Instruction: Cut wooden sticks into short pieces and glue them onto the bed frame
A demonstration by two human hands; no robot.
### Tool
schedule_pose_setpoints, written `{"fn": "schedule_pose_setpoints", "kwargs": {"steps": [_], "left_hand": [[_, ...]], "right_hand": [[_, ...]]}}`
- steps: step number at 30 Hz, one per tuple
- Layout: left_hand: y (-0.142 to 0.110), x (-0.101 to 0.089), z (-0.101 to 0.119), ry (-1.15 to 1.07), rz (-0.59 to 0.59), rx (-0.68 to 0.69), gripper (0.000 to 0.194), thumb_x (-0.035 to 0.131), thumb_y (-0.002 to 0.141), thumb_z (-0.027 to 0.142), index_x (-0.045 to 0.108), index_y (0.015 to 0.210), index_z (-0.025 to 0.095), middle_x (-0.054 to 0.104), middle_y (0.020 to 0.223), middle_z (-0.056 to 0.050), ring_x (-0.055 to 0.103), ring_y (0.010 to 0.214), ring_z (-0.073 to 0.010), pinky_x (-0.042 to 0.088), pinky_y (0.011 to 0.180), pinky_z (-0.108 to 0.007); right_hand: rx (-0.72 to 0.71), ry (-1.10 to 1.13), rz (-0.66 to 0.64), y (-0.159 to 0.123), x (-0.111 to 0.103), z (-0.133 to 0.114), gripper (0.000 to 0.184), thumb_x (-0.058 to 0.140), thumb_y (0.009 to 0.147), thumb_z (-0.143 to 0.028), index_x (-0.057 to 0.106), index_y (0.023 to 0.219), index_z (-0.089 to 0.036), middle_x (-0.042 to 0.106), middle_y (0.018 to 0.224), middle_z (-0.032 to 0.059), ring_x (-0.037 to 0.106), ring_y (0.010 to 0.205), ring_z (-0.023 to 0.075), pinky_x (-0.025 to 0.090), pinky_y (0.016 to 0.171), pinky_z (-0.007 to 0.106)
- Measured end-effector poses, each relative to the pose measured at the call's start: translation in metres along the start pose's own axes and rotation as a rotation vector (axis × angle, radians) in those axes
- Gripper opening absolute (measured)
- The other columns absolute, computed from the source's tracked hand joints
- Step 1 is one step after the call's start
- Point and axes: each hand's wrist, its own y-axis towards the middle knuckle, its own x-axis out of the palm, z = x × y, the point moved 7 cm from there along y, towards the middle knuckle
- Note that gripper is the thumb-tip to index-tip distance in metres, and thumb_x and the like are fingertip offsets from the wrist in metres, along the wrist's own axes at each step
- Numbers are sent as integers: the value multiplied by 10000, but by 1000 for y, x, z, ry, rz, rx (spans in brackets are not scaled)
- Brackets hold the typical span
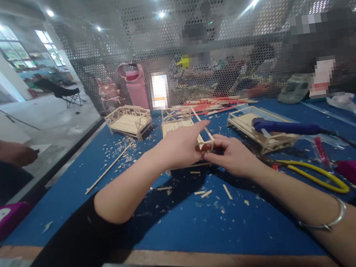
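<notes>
In the head view, a model bed (177, 127) built of thin wooden sticks stands in the middle of the blue tabletop. It has a slatted platform and railed sides. My left hand (181, 147) reaches over it, index finger stretched to the right and the other fingers curled at its right-hand rail. From the right, my right hand (233, 154) pinches the near right corner of that rail between thumb and fingers. The exact contact points are partly covered by my fingers. A blue glue gun (285, 128) rests on a similar model (245, 123) to the right.
Another finished-looking stick model (130, 121) stands back left. Red and plain sticks (213, 104) lie behind. Yellow-handled pliers (317, 174), a glass jar (293, 88) and a pink bottle (136, 86) are around. A long stick (108, 168) and scraps litter the table. Someone's hand (25, 153) shows at left.
</notes>
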Motion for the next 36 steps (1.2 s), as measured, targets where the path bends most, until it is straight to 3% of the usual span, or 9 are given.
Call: {"fn": "schedule_pose_setpoints", "kwargs": {"steps": [26,36], "left_hand": [[0,-1,-2,8,24,-4,722,594,760,213,309,1416,115,663,1094,-142,622,946,-244,448,720,-297],[-10,-6,-8,-57,-79,4,741,566,732,229,306,1418,126,681,1055,-116,639,878,-221,455,713,-292]], "right_hand": [[43,85,-46,0,4,6,176,521,750,-331,616,716,-187,489,713,4,481,662,152,365,635,305],[27,104,-34,0,6,4,139,516,767,-311,573,688,-211,485,697,-7,471,663,149,373,648,298]]}}
